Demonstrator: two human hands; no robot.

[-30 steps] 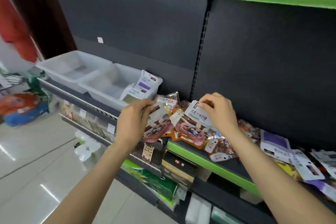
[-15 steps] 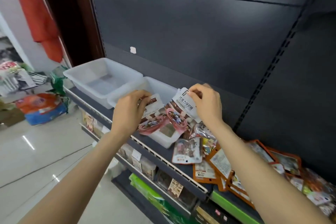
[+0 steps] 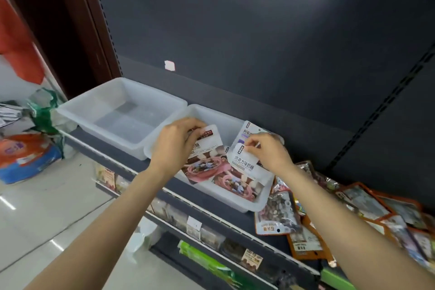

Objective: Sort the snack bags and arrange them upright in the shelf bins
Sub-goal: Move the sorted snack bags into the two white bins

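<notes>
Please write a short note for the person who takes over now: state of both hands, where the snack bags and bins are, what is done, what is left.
Left hand: grips the top of one pink-print bag, held over the right bin.
Right hand: pinches the top of a matching bag, over the same bin.
A purple-label bag already stands at the back of that bin.
Left bin: no bags in it.
Loose pile of bags lies flat on the shelf to the right.
Done: the purple-label bag is binned.
Left: set these two upright, then sort the pile.
</notes>
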